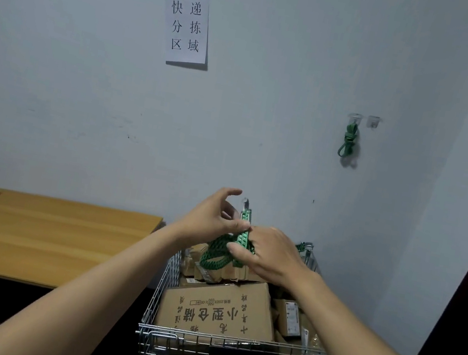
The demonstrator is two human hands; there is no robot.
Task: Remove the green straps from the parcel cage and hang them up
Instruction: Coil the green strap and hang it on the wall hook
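Two bare forearms fill the lower part of the frame. The left forearm (103, 285) enters from the lower left corner and the right forearm (368, 345) from the lower right, each uncovered from frame edge to wrist. The left hand (213, 220) and right hand (269, 256), near the middle of the frame, are bare too, with slim fingers; the nails are too blurred to describe.

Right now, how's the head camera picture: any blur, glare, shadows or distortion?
Head view: dim, cool, even light, no glare; the paper sign and the hung strap cast soft shadows on the wall; the left hand, the right hand and the held strap look slightly soft, its metal tip smeared; wide-angle bending shows along the table edge.
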